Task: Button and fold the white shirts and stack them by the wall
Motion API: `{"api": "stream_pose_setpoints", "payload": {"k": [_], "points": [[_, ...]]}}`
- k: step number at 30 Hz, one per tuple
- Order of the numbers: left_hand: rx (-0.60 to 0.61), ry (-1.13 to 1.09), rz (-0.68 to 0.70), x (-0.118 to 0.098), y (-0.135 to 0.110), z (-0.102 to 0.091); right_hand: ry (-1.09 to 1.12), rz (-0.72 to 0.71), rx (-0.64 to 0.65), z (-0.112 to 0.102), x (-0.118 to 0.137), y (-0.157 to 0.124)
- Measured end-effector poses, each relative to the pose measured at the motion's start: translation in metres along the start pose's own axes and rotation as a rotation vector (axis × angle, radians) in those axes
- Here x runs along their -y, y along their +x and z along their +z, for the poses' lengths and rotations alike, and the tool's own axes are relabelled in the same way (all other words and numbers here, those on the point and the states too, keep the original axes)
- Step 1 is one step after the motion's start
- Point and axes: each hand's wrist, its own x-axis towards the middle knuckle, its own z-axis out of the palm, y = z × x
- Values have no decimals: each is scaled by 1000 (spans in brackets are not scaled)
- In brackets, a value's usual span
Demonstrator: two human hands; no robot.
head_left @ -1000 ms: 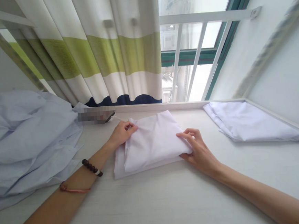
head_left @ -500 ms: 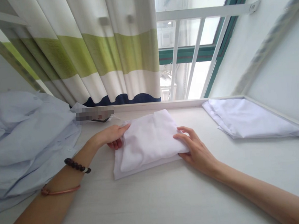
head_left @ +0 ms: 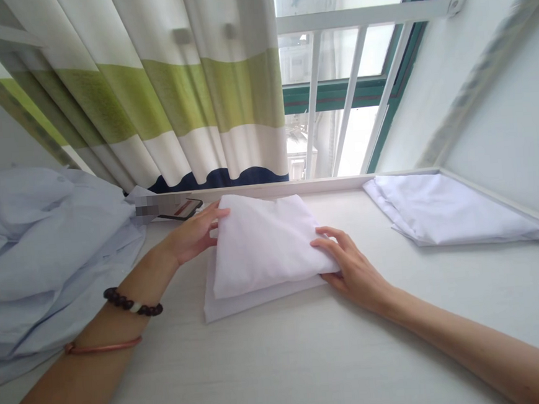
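Observation:
A folded white garment (head_left: 266, 246) lies in the middle of the pale board surface, its upper layers set back a little from the bottom one along the front. At its upper left edge, my left hand (head_left: 192, 234) grips the cloth, with one finger on top and the others partly hidden by the fabric. My right hand (head_left: 356, 268) holds the right edge, fingertips resting on top and thumb low at the side. What lies inside the folds is hidden.
A loose heap of white clothing (head_left: 44, 244) fills the left side. Behind my left hand lies a phone (head_left: 188, 208), partly blurred out. Another folded white garment (head_left: 457, 209) rests at the back right. Beyond the low rim stand a curtain (head_left: 163, 98) and a white railing (head_left: 371, 16).
My left hand has moved up along the garment's left side, and the top layer there now lies higher and smoother. The right hand has stayed nearly in place.

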Motion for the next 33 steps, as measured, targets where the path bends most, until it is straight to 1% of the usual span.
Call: {"api": "stream_pose_setpoints", "payload": {"k": [2, 4, 6, 9, 13, 14, 15, 17, 19, 20, 22, 25, 27, 28, 30, 32, 33], "points": [[-133, -123, -7, 3, 5, 6, 10, -5, 0, 0, -1, 0], [-259, -234, -52, 6, 10, 10, 27, -6, 6, 0, -1, 0], [-317, -303, -95, 7, 12, 11, 49, -11, 5, 0, -1, -1], [-294, -336, -93, 9, 11, 9, 68, -33, -7, -1, -1, -2], [-154, -273, -93, 15, 8, 12, 52, -70, 33, -2, -2, -2], [-144, -265, -85, 16, 8, 13, 39, -82, 47, -2, -2, -2], [-160, -267, -68, 15, 7, 14, 24, -96, 59, -2, -3, -2], [-244, -265, -5, 10, 7, 14, -3, -129, 72, -2, -3, -3], [-325, -227, 75, 3, 7, 8, -25, -174, 73, -3, -2, -3], [-340, -189, 112, 0, 6, 4, -34, -197, 70, -3, -1, -3], [-317, -80, 132, 0, 7, -5, -46, -237, 65, -3, 0, -3], [-305, 151, 35, 15, 12, -17, -36, -270, 71, -3, 2, -2], [-367, 316, 14, 28, 18, -23, 13, -272, 87, -4, 3, -2], [-392, 394, 39, 33, 21, -26, 49, -255, 85, -5, 3, -2], [-426, 553, 131, 36, 24, -27, 113, -193, 57, -7, 3, -2], [-444, 759, 283, 32, 24, -22, 124, -161, 44, -8, 2, -2], [-429, 869, 373, 28, 23, -15, 109, -169, 55, -8, 1, -2]]}}
